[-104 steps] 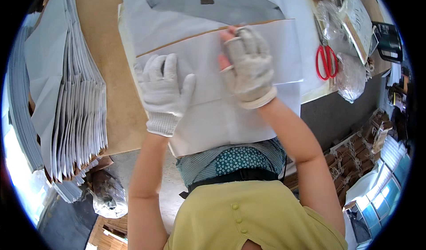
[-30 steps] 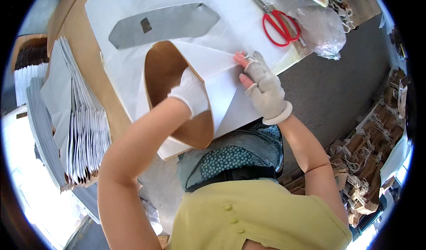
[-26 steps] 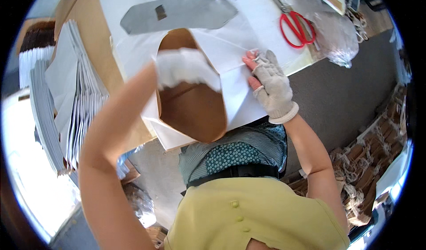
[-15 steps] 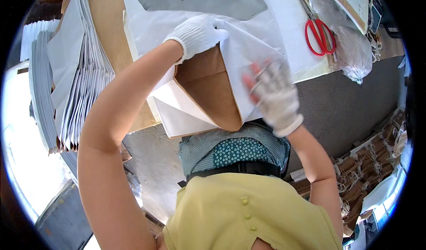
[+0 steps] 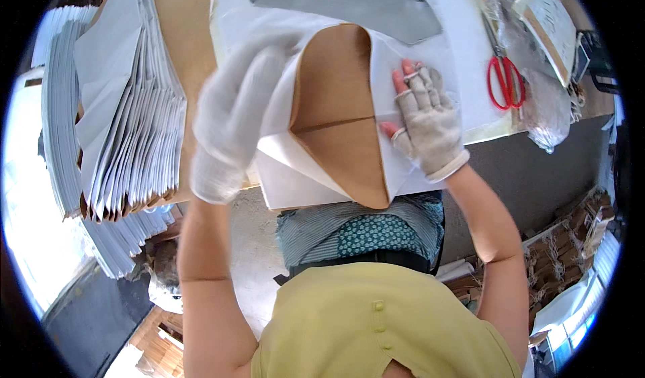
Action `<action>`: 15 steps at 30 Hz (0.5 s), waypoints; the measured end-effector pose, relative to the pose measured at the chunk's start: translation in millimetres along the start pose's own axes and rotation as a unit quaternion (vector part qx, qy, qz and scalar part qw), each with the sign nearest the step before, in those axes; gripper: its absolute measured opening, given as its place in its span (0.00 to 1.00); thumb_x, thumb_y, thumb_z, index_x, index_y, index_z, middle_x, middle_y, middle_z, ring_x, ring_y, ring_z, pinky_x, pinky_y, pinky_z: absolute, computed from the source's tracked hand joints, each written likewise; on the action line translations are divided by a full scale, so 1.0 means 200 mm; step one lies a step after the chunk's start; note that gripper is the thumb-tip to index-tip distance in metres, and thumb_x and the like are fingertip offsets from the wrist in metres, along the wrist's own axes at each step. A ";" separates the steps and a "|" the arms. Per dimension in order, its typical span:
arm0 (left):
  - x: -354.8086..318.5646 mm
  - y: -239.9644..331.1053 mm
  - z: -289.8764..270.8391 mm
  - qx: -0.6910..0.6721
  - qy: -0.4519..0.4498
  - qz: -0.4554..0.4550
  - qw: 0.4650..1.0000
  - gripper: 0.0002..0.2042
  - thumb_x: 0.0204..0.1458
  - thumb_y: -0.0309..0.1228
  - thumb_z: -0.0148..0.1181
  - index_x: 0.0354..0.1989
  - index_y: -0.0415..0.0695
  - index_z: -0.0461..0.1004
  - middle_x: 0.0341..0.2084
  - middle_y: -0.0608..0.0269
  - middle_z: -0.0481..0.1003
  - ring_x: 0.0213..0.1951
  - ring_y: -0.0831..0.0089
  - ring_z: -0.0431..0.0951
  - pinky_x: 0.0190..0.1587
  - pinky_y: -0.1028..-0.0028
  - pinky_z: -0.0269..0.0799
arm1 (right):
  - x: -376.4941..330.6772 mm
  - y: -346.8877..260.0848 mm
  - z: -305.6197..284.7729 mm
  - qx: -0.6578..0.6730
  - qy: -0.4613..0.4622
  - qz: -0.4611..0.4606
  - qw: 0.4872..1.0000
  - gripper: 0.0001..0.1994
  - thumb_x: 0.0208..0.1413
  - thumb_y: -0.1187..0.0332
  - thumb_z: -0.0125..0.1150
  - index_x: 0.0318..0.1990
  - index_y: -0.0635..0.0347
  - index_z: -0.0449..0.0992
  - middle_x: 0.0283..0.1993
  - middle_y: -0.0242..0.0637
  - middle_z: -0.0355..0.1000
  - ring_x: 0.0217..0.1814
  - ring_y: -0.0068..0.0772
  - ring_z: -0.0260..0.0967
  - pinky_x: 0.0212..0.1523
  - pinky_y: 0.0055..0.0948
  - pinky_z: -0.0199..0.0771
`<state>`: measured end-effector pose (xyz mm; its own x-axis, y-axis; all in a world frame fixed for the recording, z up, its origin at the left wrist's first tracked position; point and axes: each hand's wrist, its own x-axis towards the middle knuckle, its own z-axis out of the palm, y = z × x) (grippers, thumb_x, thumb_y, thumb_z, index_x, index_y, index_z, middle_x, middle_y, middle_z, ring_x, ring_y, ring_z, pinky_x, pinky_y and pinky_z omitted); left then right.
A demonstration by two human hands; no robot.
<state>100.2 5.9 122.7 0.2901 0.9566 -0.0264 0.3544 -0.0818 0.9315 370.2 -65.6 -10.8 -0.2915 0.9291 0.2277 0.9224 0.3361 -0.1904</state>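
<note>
The left hand [image 5: 235, 113], in a white glove and blurred, is raised above the counter [image 5: 185, 35] with its fingers closed on the turned-up edge of a large white paper sheet [image 5: 295, 176]. The lifted fold shows the sheet's brown underside [image 5: 336, 116], which forms a pointed flap with a crease running across it. The sheet lies at the near edge of the counter, directly in front of the person, its lower corner hanging just over the edge.

The right hand [image 5: 426, 123], in a worn glove with open fingertips, lies flat with the fingers spread and presses the right-hand part of the same sheet down onto the counter. It grips nothing; the palm and fingers rest on the paper just beside the brown flap.

Beyond the sheet, a grey elongated template piece [image 5: 349, 2] lies on further white paper, apart from both hands. Red-handled scissors [image 5: 505, 82] lie to the right of the right hand, near but not touching it, beside a clear plastic bag [image 5: 544, 106]. At the left side of the counter a thick stack of folded white and brown paper pieces [image 5: 121, 109] stands fanned on edge, close to the left forearm. The person wears a yellow top [image 5: 376, 324].
</note>
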 end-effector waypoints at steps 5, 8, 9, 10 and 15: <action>-0.29 -0.61 -0.02 0.174 0.052 0.084 0.980 0.35 0.72 0.58 0.40 0.68 0.37 0.70 0.64 0.42 0.72 0.69 0.50 0.68 0.72 0.59 0.61 | 0.26 -0.03 0.10 -0.004 -0.014 -0.080 0.997 0.40 0.60 0.47 0.63 0.72 0.67 0.65 0.75 0.54 0.62 0.80 0.51 0.55 0.81 0.47 0.50; -0.29 -0.69 -0.08 0.073 0.037 0.032 0.996 0.41 0.70 0.63 0.33 0.72 0.34 0.64 0.67 0.41 0.69 0.72 0.51 0.64 0.75 0.59 0.55 | 0.37 -0.04 0.16 0.014 0.000 -0.116 0.993 0.38 0.61 0.49 0.62 0.72 0.67 0.65 0.75 0.51 0.62 0.80 0.48 0.55 0.82 0.47 0.49; -0.28 -0.67 -0.13 -0.027 0.018 -0.012 0.999 0.45 0.69 0.66 0.29 0.73 0.31 0.61 0.68 0.39 0.68 0.73 0.51 0.61 0.76 0.59 0.51 | 0.40 -0.08 0.17 0.012 0.013 -0.115 0.993 0.36 0.61 0.51 0.63 0.72 0.65 0.67 0.76 0.48 0.63 0.80 0.45 0.56 0.82 0.47 0.49; -0.28 -0.66 -0.18 -0.127 -0.001 -0.054 0.990 0.49 0.67 0.69 0.26 0.73 0.28 0.57 0.69 0.38 0.66 0.75 0.51 0.59 0.78 0.59 0.47 | 0.42 -0.14 0.17 0.005 0.004 -0.136 0.991 0.34 0.61 0.52 0.63 0.70 0.64 0.68 0.75 0.47 0.63 0.80 0.45 0.56 0.82 0.47 0.50; -0.27 -0.73 -0.38 -0.275 -0.032 -0.092 0.956 0.46 0.70 0.65 0.29 0.73 0.28 0.58 0.68 0.36 0.67 0.72 0.51 0.65 0.78 0.59 0.51 | 0.40 -0.59 0.19 0.123 -0.072 -0.225 0.964 0.25 0.58 0.54 0.65 0.57 0.59 0.77 0.70 0.45 0.69 0.76 0.46 0.62 0.77 0.46 0.58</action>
<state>-34.4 -11.9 14.6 0.3274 0.9206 -0.2130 -0.1126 0.2618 0.9585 229.3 -25.7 -5.9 -0.6968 0.6862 0.2090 0.6110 0.7204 -0.3282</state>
